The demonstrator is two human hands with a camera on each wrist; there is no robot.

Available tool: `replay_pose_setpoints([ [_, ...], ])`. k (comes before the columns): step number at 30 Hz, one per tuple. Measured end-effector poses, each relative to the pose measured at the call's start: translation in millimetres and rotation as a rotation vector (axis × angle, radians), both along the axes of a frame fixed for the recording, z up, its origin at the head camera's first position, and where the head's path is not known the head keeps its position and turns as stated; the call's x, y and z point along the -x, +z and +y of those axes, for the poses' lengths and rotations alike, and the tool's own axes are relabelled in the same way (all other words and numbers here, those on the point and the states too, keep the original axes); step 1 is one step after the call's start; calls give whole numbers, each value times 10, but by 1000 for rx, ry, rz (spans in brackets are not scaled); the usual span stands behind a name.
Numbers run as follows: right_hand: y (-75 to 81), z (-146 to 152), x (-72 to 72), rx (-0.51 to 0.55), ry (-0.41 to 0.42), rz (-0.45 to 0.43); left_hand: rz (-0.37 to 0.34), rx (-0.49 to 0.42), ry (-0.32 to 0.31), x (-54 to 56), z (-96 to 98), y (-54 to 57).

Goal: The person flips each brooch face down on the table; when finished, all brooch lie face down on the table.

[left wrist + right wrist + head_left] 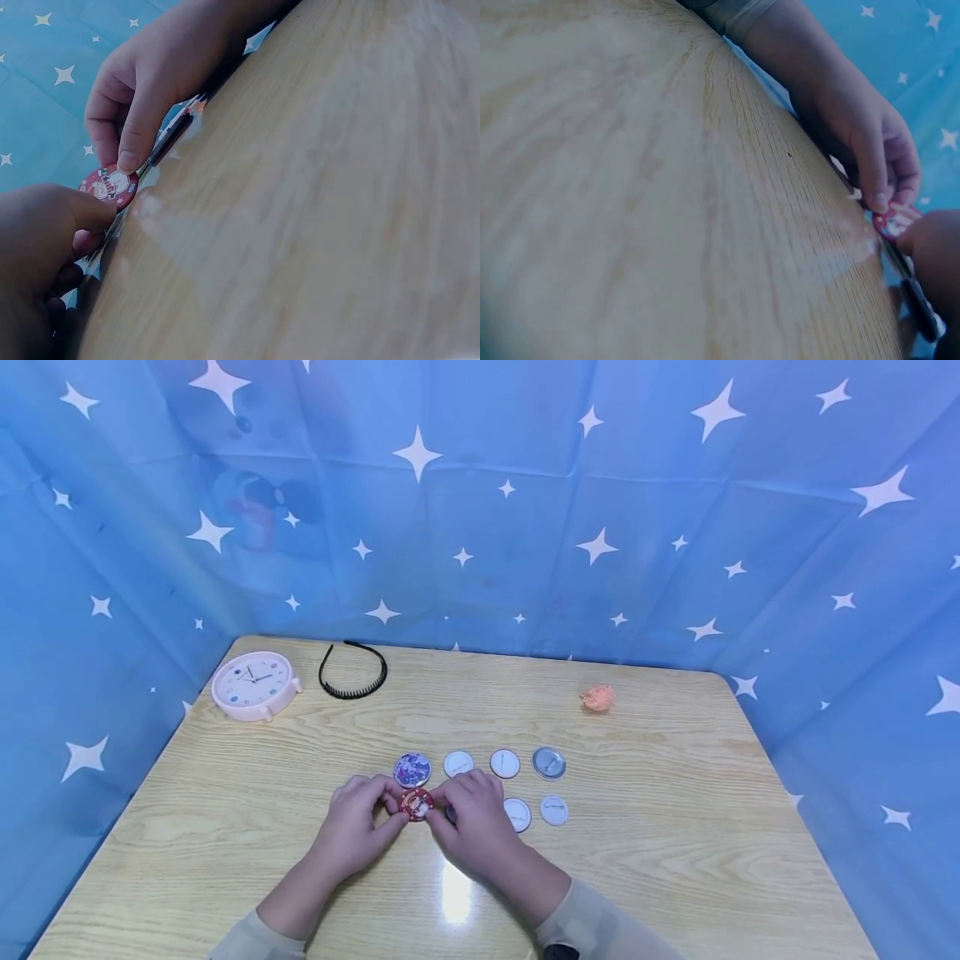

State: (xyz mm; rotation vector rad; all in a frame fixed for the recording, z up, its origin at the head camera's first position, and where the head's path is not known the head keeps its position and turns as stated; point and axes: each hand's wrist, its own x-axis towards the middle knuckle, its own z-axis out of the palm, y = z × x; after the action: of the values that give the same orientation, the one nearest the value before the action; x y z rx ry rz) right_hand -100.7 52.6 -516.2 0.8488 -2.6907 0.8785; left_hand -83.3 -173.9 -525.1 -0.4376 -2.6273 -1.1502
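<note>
A round red button badge (416, 805), its printed face up, is held between both hands. My left hand (354, 824) pinches its left edge with thumb and fingers. My right hand (477, 822) pinches the opposite edge. In the left wrist view the red badge (109, 187) is tilted, with both thumbs on its rim. Just behind it lies a purple patterned badge (412, 770). To the right, several badges lie pin side up, among them a white one (506, 764) and a silver one (549, 763). A dark badge (451, 814) is mostly hidden by my right hand.
On the wooden table (675, 860), a pink clock (255, 683) lies at the back left, beside a black headband (354, 693). A small peach-coloured fluffy item (597, 697) sits at the back right. A blue star-patterned curtain (487, 510) hangs behind the table.
</note>
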Motion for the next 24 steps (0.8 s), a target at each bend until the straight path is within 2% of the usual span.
replay_pose_setpoints([
  [7,-15,-9,22,45,29,69,81,4,7,17,-14,-29],
  [13,-24,-6,15,73,34,71,114,-12,-1,19,-20,-57],
  [24,-16,34,8,135,97,61,123,-33,0,26,-15,-74],
])
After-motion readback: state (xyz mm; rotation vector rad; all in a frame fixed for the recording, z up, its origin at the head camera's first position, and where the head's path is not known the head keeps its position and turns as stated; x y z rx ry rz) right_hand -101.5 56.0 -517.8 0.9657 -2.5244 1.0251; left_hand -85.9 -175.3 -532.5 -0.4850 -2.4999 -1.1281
